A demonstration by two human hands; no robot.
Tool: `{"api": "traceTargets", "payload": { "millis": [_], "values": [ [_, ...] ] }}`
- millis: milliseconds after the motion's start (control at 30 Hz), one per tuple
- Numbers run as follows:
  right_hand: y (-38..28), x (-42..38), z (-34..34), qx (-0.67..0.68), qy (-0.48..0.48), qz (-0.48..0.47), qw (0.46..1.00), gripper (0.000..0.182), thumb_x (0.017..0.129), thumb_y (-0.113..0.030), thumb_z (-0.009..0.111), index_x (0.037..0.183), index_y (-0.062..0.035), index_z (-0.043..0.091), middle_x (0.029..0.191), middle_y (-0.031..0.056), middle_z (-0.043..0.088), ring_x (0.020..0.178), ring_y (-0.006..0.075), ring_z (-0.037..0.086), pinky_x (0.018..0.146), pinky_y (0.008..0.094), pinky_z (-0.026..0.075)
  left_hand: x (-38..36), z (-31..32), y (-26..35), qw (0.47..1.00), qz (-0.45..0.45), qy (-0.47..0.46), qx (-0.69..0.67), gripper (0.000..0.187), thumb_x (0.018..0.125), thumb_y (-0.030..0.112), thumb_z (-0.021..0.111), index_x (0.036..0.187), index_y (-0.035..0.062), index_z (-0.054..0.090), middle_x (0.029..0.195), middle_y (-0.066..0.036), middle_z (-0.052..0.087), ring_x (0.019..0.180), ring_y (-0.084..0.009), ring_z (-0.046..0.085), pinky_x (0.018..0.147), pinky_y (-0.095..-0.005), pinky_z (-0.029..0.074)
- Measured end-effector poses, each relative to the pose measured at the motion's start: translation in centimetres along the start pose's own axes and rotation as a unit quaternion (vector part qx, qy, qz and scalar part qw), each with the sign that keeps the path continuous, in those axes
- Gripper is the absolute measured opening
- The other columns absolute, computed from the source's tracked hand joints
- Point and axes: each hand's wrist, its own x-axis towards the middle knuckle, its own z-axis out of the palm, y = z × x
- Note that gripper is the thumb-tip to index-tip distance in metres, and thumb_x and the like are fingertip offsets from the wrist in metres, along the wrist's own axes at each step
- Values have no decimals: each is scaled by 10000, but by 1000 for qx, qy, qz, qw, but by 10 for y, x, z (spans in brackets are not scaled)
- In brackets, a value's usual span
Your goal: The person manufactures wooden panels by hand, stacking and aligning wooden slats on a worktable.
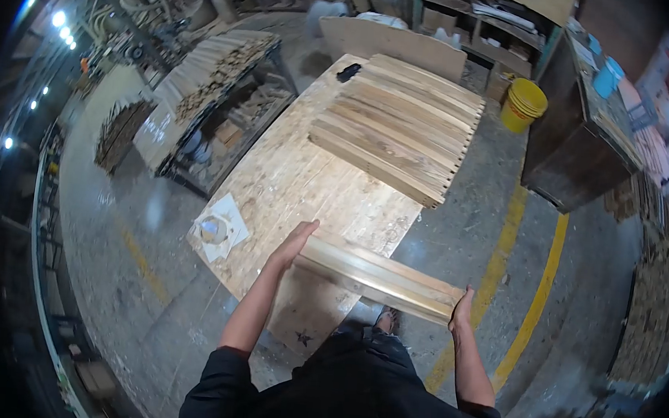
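Observation:
A long wooden board (380, 279) with lengthwise ridges spans the space between my two hands, close over the near right edge of the plywood-topped table (298, 167). At its left end, my left hand (294, 243) is closed around the wood with the thumb on top. My right hand (462, 309) grips the other end, beyond the table's right side. Farther back, several wooden pieces (396, 119) lie side by side in a neat row, with notched ends along the right. A small black object (349, 72) rests by their far left corner.
White sheets (232, 215) with a round roll-like item (211, 229) lie at the table's left corner. To the left, a bench (193, 104) carries many thin wood strips. A yellow bucket (524, 106) and dark cabinet (575, 141) stand right. Yellow lines (535, 303) mark the floor.

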Motion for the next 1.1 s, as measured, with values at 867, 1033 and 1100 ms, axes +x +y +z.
{"api": "traceTargets", "payload": {
  "millis": [867, 1033, 1100],
  "values": [
    [272, -259, 355, -360, -415, 30, 835, 513, 950, -486, 329, 1107, -34, 514, 1123, 121, 527, 1115, 234, 459, 996, 340, 317, -502, -251, -402, 816, -153, 386, -402, 623, 941, 558, 265, 1285, 67, 432, 1221, -110, 478, 1164, -219, 404, 1010, -364, 283],
    [322, -305, 449, -473, -364, 1, 803, 581, 949, -515, 295, 1230, -50, 503, 1180, 123, 546, 1133, 226, 477, 1007, 327, 324, -505, -315, -453, 795, -167, 378, -443, 654, 932, 586, 255, 1315, 80, 412, 1289, -112, 456, 1222, -243, 392, 1018, -383, 291],
    [343, -293, 478, -471, -370, 1, 801, 538, 944, -483, 307, 1188, -56, 525, 1171, 112, 538, 1140, 223, 462, 1025, 325, 293, -502, -355, -461, 764, -176, 370, -498, 625, 937, 566, 272, 1331, 99, 407, 1307, -108, 457, 1226, -242, 415, 1004, -383, 332]
  ]
}}
